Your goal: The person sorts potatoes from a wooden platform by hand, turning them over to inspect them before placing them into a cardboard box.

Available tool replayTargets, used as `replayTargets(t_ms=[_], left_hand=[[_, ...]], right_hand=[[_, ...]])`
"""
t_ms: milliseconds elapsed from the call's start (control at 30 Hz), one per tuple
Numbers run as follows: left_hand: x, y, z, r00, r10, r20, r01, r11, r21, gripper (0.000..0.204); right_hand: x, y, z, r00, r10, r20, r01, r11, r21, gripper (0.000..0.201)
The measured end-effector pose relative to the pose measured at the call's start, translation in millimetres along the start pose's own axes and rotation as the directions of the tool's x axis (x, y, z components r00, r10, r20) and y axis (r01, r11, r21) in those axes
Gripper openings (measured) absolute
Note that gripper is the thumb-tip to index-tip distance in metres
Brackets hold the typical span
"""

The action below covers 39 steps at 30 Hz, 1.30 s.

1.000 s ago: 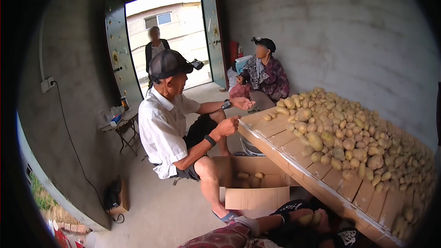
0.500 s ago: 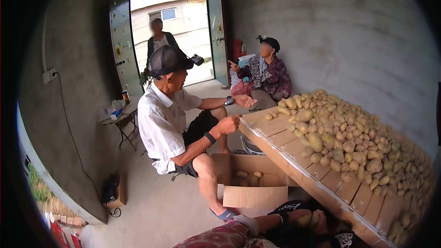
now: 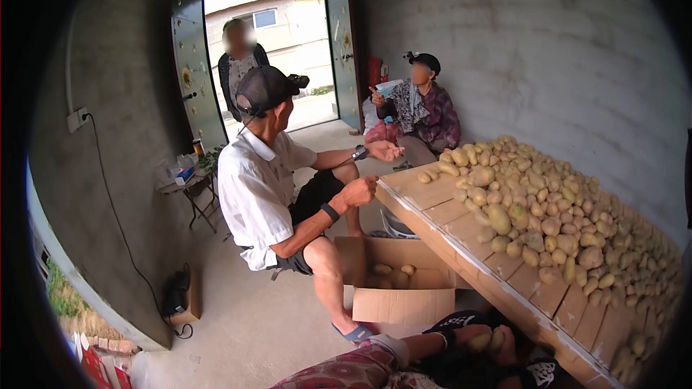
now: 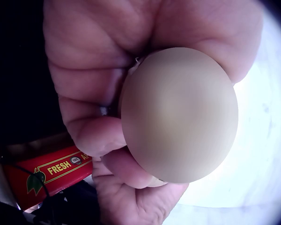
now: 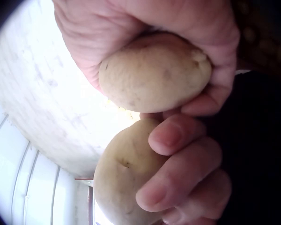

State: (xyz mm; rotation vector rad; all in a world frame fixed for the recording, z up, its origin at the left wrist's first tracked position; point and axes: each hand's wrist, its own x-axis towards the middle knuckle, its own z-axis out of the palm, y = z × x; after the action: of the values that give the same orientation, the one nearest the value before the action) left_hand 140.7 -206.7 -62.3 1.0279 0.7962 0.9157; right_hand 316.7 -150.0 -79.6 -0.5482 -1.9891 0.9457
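Observation:
Low in the head view, my left hand point(image 3: 467, 333) grips a potato point(image 3: 478, 343). Right beside it, my right hand point(image 3: 509, 349) holds a second potato point(image 3: 497, 339). The right wrist view shows my right hand's fingers curled round an oval potato point(image 5: 154, 72), just above the potato point(image 5: 126, 173) that my left hand point(image 5: 187, 173) clasps. In the left wrist view, a blurred round shape point(image 4: 178, 115) covers most of what my left hand point(image 4: 93, 70) grips; fingers of my other hand point(image 4: 136, 197) show below.
A slatted table point(image 3: 443, 209) bears a large potato pile point(image 3: 555, 216). Beneath its edge stands an open cardboard box point(image 3: 404, 306) with several potatoes. A person in a white shirt point(image 3: 252, 194) sits beside it; another sits by the wall point(image 3: 519, 43), and a third stands in the doorway.
The seated person in white has turned their head towards the doorway. The person standing there has shifted left, and the person by the wall has raised a hand. My hands still hold the potatoes.

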Motion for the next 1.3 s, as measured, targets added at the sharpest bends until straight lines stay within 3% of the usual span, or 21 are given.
replayTargets(t_ms=[100, 167, 200, 233, 300, 333, 400, 433, 500, 567, 600, 633, 700, 733, 767, 800, 900, 967, 1067, 1200, 1300], left_hand=[[-3.8, 4.0, -1.4, 0.999, 0.046, 0.017, -0.047, 0.998, 0.053, 0.014], [-19.2, 22.4, 10.4, 0.922, 0.362, 0.138, -0.378, 0.767, 0.519, 0.015], [-14.4, 16.7, 5.0, 0.931, 0.345, 0.117, -0.355, 0.791, 0.499, 0.02], [-14.5, 16.3, 4.9, 0.927, 0.362, 0.095, -0.36, 0.792, 0.493, 0.02], [-12.2, 16.7, 2.3, 0.998, 0.06, -0.029, -0.053, 0.976, 0.213, 0.022], [-10.4, 13.3, 1.1, 0.953, 0.301, 0.044, -0.269, 0.768, 0.582, 0.021], [-12.9, 16.2, 2.4, 0.975, 0.216, 0.049, -0.209, 0.821, 0.532, 0.02], [-14.9, 22.0, 4.1, 0.989, 0.135, 0.062, -0.148, 0.86, 0.488, 0.018], [-7.7, 6.6, 3.5, 0.978, 0.202, 0.049, -0.199, 0.837, 0.51, 0.022], [-0.1, 0.7, -6.0, 0.923, 0.329, 0.202, -0.374, 0.632, 0.679, 0.022], [10.8, -19.8, -17.1, 0.968, 0.225, 0.108, -0.247, 0.796, 0.553, 0.019], [1.4, -0.4, -13.9, 0.972, 0.21, 0.108, -0.233, 0.783, 0.577, 0.019], [-13.8, 23.2, 5.2, 0.997, -0.078, -0.002, 0.078, 0.992, 0.101, 0.015], [-8.6, 12.3, -0.5, 0.994, 0.104, 0.012, -0.101, 0.924, 0.369, 0.014], [0.4, -0.4, -9.1, 0.994, 0.108, -0.001, -0.1, 0.919, 0.382, 0.014], [1.8, 1.3, -8.0, 0.965, 0.258, 0.051, -0.247, 0.825, 0.508, 0.014], [-7.5, 8.8, -3.0, 0.982, 0.19, 0.019, -0.172, 0.836, 0.522, 0.012], [-8.1, 15.9, -1.8, 0.996, 0.047, -0.076, -0.013, 0.915, 0.403, 0.014], [-4.9, 12.6, -4.1, 0.989, 0.145, -0.018, -0.115, 0.849, 0.516, 0.016], [-21.0, 43.0, 16.8, 0.998, 0.061, 0.016, -0.063, 0.915, 0.399, 0.016], [-14.1, 32.6, 11.4, 0.998, -0.052, 0.034, 0.042, 0.967, 0.252, 0.014]], right_hand=[[1.6, -1.6, 0.7, 1.0, 0.016, 0.02, -0.016, 0.999, -0.045, 0.031], [-2.3, -1.2, -4.5, 0.98, 0.162, 0.113, -0.152, 0.984, -0.091, 0.057], [-6.6, 2.2, -7.5, 0.964, 0.212, 0.16, -0.195, 0.974, -0.118, 0.066], [-7.5, 11.2, -3.6, 0.983, 0.129, 0.129, -0.115, 0.987, -0.111, 0.066], [-6.0, 19.8, 2.1, 0.995, 0.043, 0.086, -0.034, 0.994, -0.102, 0.066], [-9.3, 19.5, 2.9, 0.999, -0.002, 0.042, 0.008, 0.989, -0.146, 0.066], [-11.0, 13.3, 6.2, 0.999, -0.046, 0.004, 0.046, 0.981, -0.19, 0.066], [-7.1, 4.9, 6.7, 1.0, 0.019, -0.005, -0.019, 0.991, -0.135, 0.057], [-10.0, -4.1, 2.2, 0.996, 0.086, -0.023, -0.088, 0.994, -0.069, 0.049], [-6.6, -6.5, 1.3, 0.983, 0.176, 0.058, -0.172, 0.983, -0.067, 0.054], [0.6, -6.7, 4.2, 0.988, 0.154, 0.027, -0.153, 0.988, -0.036, 0.054], [-1.7, -6.0, 3.7, 0.989, 0.146, 0.029, -0.145, 0.988, -0.05, 0.055], [-13.7, 9.3, 6.1, 0.989, 0.141, 0.043, -0.139, 0.989, -0.053, 0.055], [-13.8, 11.0, 5.8, 0.991, 0.122, 0.048, -0.12, 0.992, -0.042, 0.057], [-13.2, 11.6, 6.7, 0.993, 0.108, 0.046, -0.106, 0.994, -0.036, 0.059], [-11.6, 7.9, 6.8, 0.994, 0.097, 0.042, -0.096, 0.995, -0.034, 0.06], [-10.1, -5.4, 4.8, 0.997, 0.066, 0.039, -0.065, 0.998, -0.022, 0.065], [-7.5, -19.8, 4.4, 0.999, 0.035, 0.025, -0.035, 0.999, -0.017, 0.069], [-15.0, -51.0, 3.5, 1.0, -0.028, -0.012, 0.027, 0.998, -0.049, 0.074], [-14.8, -61.5, 6.7, 0.988, 0.069, -0.136, -0.066, 0.997, 0.028, 0.076], [-14.2, -52.7, -9.6, 0.999, 0.022, 0.028, -0.025, 0.991, 0.131, 0.071]])
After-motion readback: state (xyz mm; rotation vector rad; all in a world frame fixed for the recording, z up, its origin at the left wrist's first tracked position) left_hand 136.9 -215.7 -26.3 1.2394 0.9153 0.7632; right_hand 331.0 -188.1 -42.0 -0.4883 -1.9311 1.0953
